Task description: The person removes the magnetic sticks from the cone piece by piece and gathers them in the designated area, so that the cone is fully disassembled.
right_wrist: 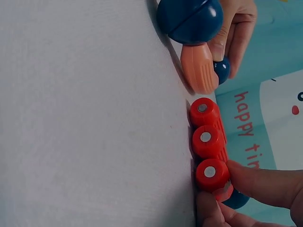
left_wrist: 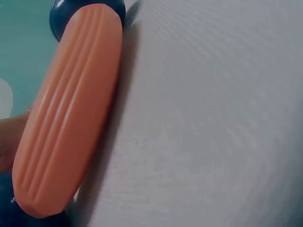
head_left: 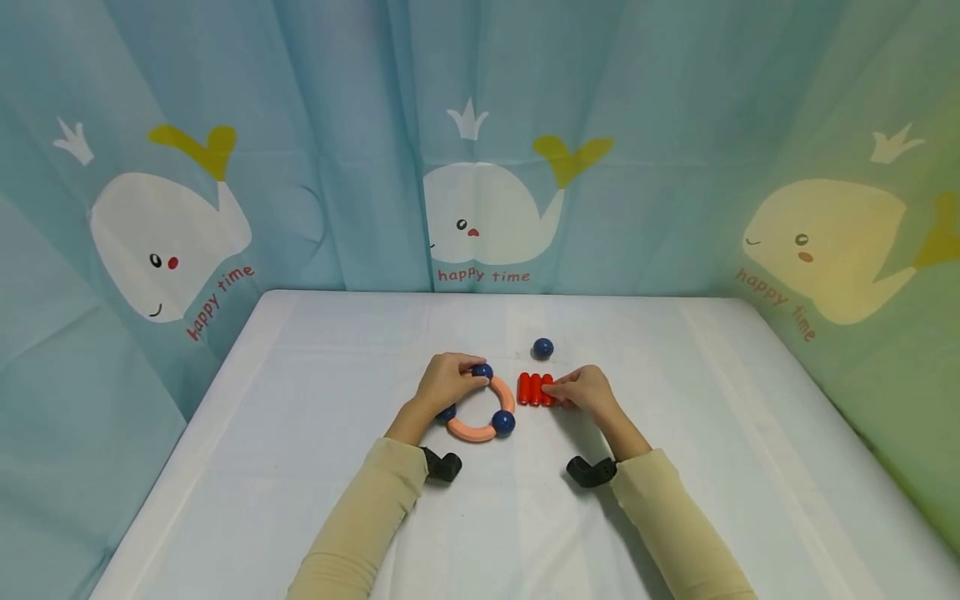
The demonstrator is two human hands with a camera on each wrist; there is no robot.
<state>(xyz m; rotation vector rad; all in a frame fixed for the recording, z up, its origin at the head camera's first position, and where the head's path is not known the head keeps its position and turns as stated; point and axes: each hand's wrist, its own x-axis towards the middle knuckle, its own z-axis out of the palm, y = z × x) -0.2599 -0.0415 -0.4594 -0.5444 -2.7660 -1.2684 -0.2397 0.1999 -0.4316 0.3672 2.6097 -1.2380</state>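
Note:
Curved orange sticks [head_left: 471, 432] and blue balls [head_left: 503, 422] form a ring on the white table. My left hand [head_left: 444, 381] pinches the ring's far blue ball [head_left: 483, 372] between thumb and fingers, and covers the ring's left part in the head view. One curved orange stick [left_wrist: 68, 109] fills much of the left wrist view. To the ring's right, three short red sticks [head_left: 535, 389] lie side by side. Thumb and fingers of my right hand [head_left: 589, 388] pinch the rightmost red stick [right_wrist: 213, 175], whose end shows a silvery metal disc.
A loose blue ball [head_left: 543, 348] lies beyond the red sticks. The white tabletop [head_left: 315, 400] reaches back to a blue curtain [head_left: 360, 167] printed with whales. Black wrist mounts [head_left: 591, 472] sit at both cuffs, low over the table.

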